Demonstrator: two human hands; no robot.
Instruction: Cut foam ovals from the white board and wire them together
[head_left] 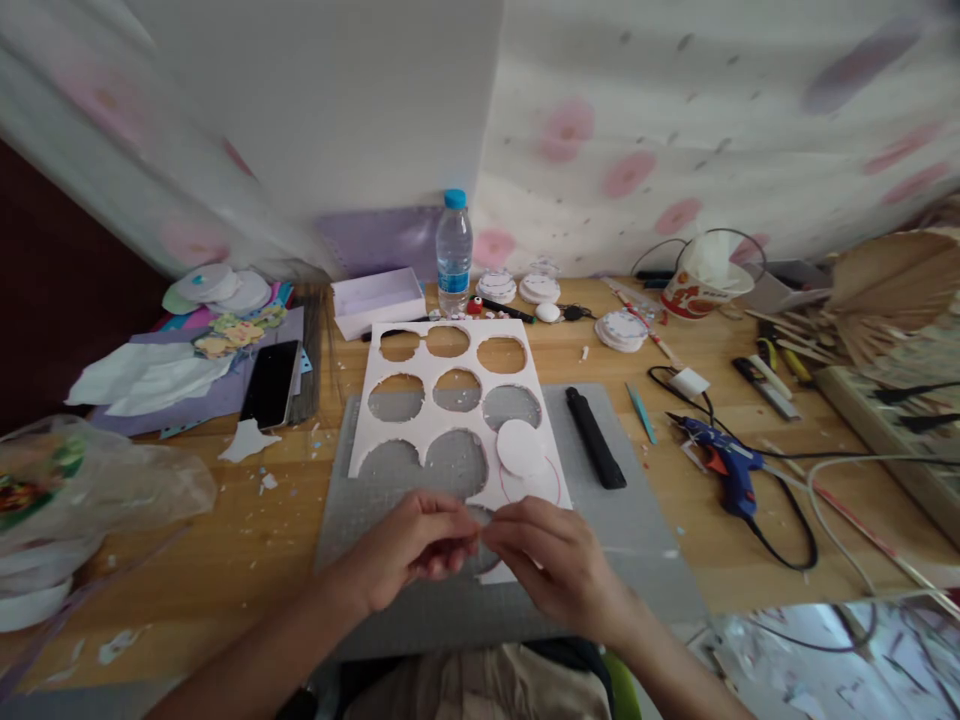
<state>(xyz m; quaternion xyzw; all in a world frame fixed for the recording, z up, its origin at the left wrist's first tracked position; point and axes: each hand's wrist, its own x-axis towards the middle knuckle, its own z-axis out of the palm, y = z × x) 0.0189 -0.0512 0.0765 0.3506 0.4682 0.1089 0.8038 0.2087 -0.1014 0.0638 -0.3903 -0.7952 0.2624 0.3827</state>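
Both hands meet over the near edge of a white foam sheet [433, 376] that has several round holes cut through it. My left hand [431, 540] is closed, its thumb and fingertips pinched together; whatever it holds is too small to name. Touching or nearly touching it, my right hand [544, 555] is also closed in a pinch, and its fingertips hide what is between them. A white disc [520, 447] lies on the sheet just beyond my right hand, beside a pink drawn circle. Under the sheet is a grey cutting mat [637, 520].
Right of the sheet are a black tool [595, 438], a light-blue tool [641, 413] and a blue glue gun [724, 465] with its cable. A water bottle [454, 255] and white box [379, 301] stand behind. Left are a phone [271, 384] and plastic bag [135, 485].
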